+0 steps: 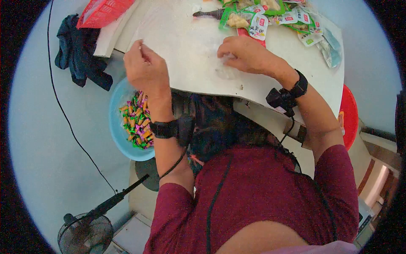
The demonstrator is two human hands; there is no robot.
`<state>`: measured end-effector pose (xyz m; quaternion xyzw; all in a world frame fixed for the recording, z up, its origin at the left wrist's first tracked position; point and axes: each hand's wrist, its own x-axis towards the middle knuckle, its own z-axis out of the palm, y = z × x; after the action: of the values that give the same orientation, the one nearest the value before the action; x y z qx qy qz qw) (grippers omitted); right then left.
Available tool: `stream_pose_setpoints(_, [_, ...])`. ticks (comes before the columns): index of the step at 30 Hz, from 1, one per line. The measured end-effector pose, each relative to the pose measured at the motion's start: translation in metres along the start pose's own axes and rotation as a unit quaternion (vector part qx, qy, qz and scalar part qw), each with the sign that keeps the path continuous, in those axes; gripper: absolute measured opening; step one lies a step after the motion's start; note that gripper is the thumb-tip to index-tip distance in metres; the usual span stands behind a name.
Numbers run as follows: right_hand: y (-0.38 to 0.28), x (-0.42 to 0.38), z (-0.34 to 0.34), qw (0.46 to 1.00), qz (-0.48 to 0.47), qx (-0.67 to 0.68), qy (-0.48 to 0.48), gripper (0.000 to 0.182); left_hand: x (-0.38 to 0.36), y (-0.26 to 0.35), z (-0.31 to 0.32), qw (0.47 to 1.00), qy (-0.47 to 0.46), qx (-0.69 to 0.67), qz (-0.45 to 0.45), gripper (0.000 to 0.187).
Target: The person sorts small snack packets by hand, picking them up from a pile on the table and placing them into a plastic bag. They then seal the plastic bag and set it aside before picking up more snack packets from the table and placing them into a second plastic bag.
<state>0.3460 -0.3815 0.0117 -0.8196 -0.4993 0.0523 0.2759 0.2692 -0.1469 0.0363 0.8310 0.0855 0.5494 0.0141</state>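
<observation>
My left hand (pixel 147 70) is raised over the left side of the white table (pixel 182 55), its fingers curled into a pinch. A tiny pale bit shows at the fingertips, too small to name. Over the table's front part, my right hand (pixel 247 55) has its fingers closed on a clear plastic piece (pixel 227 71), blurred and hanging below them. Beyond the right hand lie several green-and-white snack packets (pixel 258 26) with pale food inside, and a red packet (pixel 253 39) partly under them.
Left below the table stands a light blue basin (pixel 118 137) of small colourful wrapped pieces (pixel 137 120). A red basket (pixel 103 12), dark cloth (pixel 82 51) and fan (pixel 86 235) are also left. A red tub (pixel 350 118) stands right. Cables run from both wrist straps.
</observation>
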Motion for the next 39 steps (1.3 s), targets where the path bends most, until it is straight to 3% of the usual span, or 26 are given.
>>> stream_pose_setpoints(3, [0.011,0.003,-0.010,0.961,0.144,0.184,0.147,0.015,-0.015,-0.002,0.016,0.997,-0.063,-0.017,-0.039,0.012])
stream_pose_setpoints(6, [0.025,0.002,-0.029,0.862,0.170,0.377,0.292,0.010,-0.029,-0.004,0.031,0.993,-0.087,-0.065,-0.047,0.011])
stream_pose_setpoints(10, [0.038,-0.003,-0.041,0.745,0.181,0.552,0.328,0.009,-0.051,-0.007,0.050,0.979,-0.155,-0.127,-0.047,0.008])
stream_pose_setpoints(15, [0.039,0.000,-0.047,0.741,0.144,0.545,0.364,0.041,-0.049,-0.004,0.047,0.954,-0.213,-0.191,-0.087,0.009])
stream_pose_setpoints(19, [0.026,0.020,-0.062,0.745,0.122,0.494,0.431,0.040,-0.050,-0.006,0.048,0.945,-0.218,-0.217,-0.115,0.009])
stream_pose_setpoints(22, [0.032,0.053,-0.076,0.893,0.080,0.212,0.389,0.031,-0.046,-0.003,0.045,0.939,-0.234,-0.217,-0.130,0.007])
stream_pose_setpoints(23, [0.033,0.069,-0.080,0.915,0.013,0.037,0.402,0.036,-0.046,-0.003,0.044,0.937,-0.239,-0.216,-0.136,0.006])
stream_pose_setpoints(26, [0.027,0.124,-0.080,0.955,-0.042,-0.125,0.268,0.033,-0.047,-0.006,0.047,0.939,-0.228,-0.224,-0.125,0.005])
stream_pose_setpoints(29, [0.049,0.178,-0.046,0.951,-0.129,-0.247,0.133,0.044,-0.046,-0.006,0.045,0.935,-0.242,-0.225,-0.131,0.007])
stream_pose_setpoints(32, [0.073,0.217,-0.022,0.917,-0.121,-0.376,0.053,0.042,-0.046,-0.007,0.045,0.930,-0.244,-0.238,-0.137,0.007])
stream_pose_setpoints(36, [0.115,0.261,-0.008,0.906,-0.024,-0.422,0.030,0.041,-0.045,-0.007,0.045,0.924,-0.257,-0.239,-0.148,0.008])
stream_pose_setpoints(39, [0.142,0.289,-0.010,0.926,0.060,-0.373,-0.006,0.037,-0.043,-0.007,0.045,0.923,-0.251,-0.249,-0.154,0.005])
